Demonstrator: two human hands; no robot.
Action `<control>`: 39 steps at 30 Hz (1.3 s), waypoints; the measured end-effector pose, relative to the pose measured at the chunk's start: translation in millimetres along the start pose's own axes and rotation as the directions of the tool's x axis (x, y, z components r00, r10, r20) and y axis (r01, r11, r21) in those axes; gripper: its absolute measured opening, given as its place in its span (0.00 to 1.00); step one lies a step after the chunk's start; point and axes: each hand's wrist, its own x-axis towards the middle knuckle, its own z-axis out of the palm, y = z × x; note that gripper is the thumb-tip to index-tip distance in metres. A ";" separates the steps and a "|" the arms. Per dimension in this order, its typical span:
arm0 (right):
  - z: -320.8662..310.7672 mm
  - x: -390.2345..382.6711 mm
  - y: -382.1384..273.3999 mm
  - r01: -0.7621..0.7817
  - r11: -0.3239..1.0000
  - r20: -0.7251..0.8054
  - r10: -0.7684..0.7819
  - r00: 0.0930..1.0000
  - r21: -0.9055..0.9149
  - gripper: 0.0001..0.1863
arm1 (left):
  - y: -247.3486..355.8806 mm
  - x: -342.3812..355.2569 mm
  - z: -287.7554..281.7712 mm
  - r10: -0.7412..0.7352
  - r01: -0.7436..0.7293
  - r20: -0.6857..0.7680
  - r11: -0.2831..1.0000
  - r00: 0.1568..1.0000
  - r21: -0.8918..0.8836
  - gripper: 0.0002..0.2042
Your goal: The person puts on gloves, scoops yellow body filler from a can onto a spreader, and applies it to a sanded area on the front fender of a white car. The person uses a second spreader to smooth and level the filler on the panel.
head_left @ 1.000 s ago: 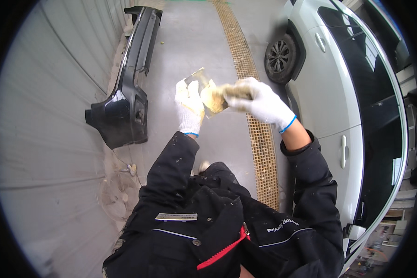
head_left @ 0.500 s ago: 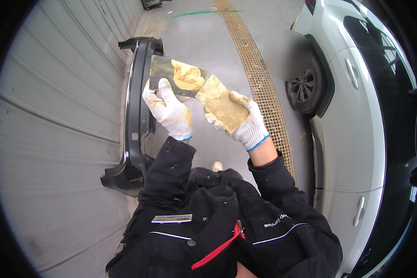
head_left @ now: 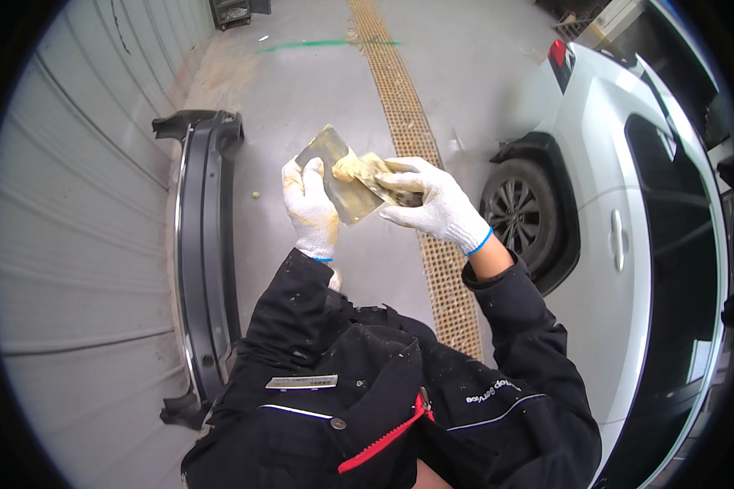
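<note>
Both hands wear white knit gloves stained yellow. My left hand [head_left: 310, 205] grips a flat metal plate [head_left: 334, 175] smeared with yellowish putty, holding it by its left edge at chest height. My right hand [head_left: 428, 204] holds a second putty-covered spreader blade [head_left: 367, 171] and presses it across the plate's face. A lump of yellow putty sits where the two meet. Black jacket sleeves run down to the lower edge.
A detached black car bumper [head_left: 204, 253] lies on the grey floor along a ribbed grey wall [head_left: 73, 244] on the left. A white car [head_left: 620, 236] with its rear wheel [head_left: 518, 216] stands right. A yellow grating strip [head_left: 416, 147] runs up the floor.
The view has swung, so the bumper and car sit differently in the picture. My hands have drawn closer together, and the right blade now lies across the plate instead of apart from it.
</note>
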 end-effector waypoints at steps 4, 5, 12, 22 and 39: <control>-98.2 204.6 67.2 -0.092 0.896 -0.137 0.035 0.990 -0.434 0.22 | -11.9 207.1 115.4 -0.133 0.113 -0.091 0.975 0.987 -0.193 0.07; -119.8 251.6 87.5 -0.066 0.883 -0.263 -0.066 0.962 -0.465 0.23 | -18.8 256.3 149.4 -0.059 0.051 -0.094 0.995 0.994 -0.084 0.07; -138.7 408.8 289.1 0.021 0.797 -0.465 -0.372 0.803 -0.603 0.25 | -199.3 411.4 303.6 -0.046 0.054 -0.088 0.995 0.995 0.084 0.06; -376.6 709.5 519.5 -0.060 0.828 -0.407 -0.210 0.889 -0.558 0.25 | -336.2 718.4 613.2 -0.048 0.042 -0.100 0.997 0.994 -0.067 0.10; -639.2 1259.0 904.7 -0.122 0.780 -0.128 0.054 0.990 -0.614 0.16 | -615.7 1325.2 1040.7 -0.113 0.111 0.184 0.994 0.976 0.019 0.08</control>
